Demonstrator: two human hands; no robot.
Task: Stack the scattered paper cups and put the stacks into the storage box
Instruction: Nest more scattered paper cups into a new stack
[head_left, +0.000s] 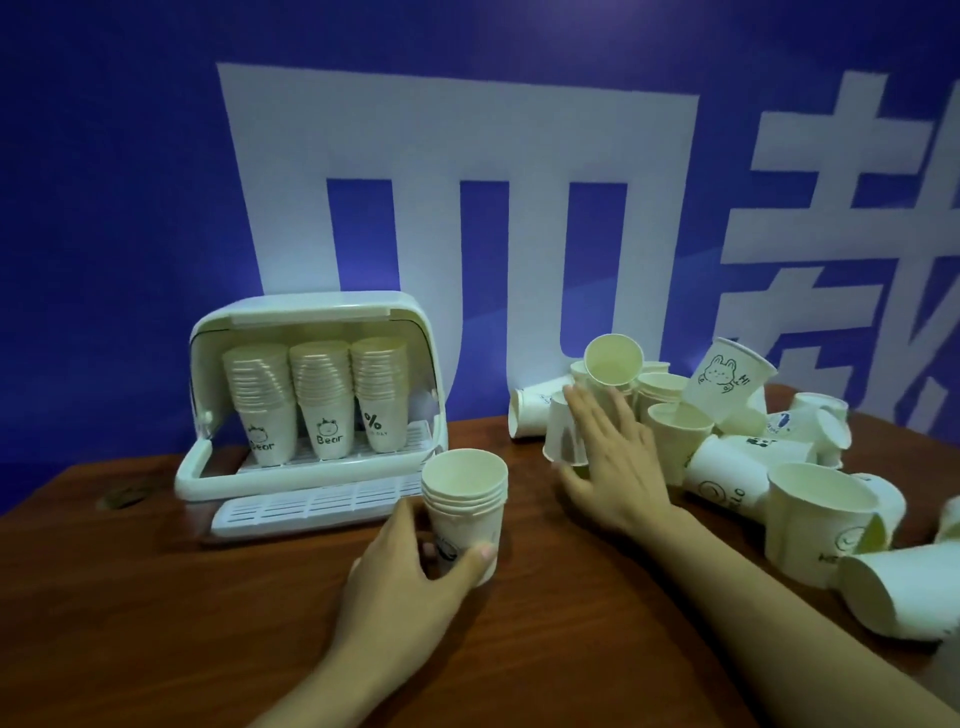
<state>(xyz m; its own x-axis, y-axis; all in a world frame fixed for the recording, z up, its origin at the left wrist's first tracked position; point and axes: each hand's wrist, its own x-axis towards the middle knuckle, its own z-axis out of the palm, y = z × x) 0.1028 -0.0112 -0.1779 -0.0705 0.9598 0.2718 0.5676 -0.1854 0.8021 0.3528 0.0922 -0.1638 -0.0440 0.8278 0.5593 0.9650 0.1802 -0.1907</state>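
My left hand (410, 566) grips a short stack of white paper cups (465, 499) standing upright on the brown table. My right hand (608, 462) is stretched out with straight fingers beside an upside-down cup (562, 434) at the left edge of the scattered cup pile (727, 447). The white storage box (311, 395) stands at the back left with its lid up. Three tall cup stacks (322, 400) stand side by side inside it.
The box's slatted drip tray (311, 506) juts out in front of it. Loose cups lie tipped over along the right side of the table (156, 597), some near its right edge. A blue wall with white lettering rises behind.
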